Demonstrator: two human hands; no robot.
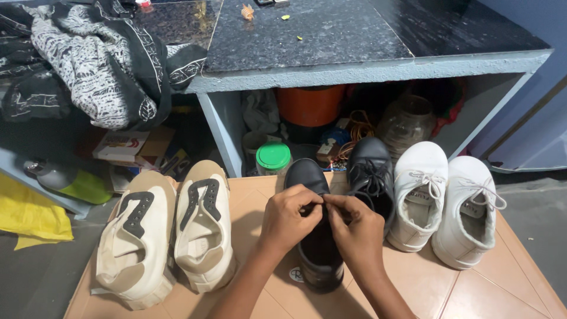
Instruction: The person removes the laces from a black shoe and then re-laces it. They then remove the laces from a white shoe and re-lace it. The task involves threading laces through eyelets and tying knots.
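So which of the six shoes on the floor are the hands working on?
The black shoe nearest the camera, between the cream pair and its laced black mate. Both hands, left hand and right hand, pinch at its top.

Light was even and fairly bright on the near tiled floor (508, 283), dim under the far shelf (366, 68). Shadows lay soft; focus stayed sharp, the edges slightly stretched.

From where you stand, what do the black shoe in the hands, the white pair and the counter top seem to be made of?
Black shoe: probably smooth leather or imitation, with a soft sheen. White pair: matte leather-like uppers, woven laces. Counter top: polished speckled stone, likely granite, reflecting light.
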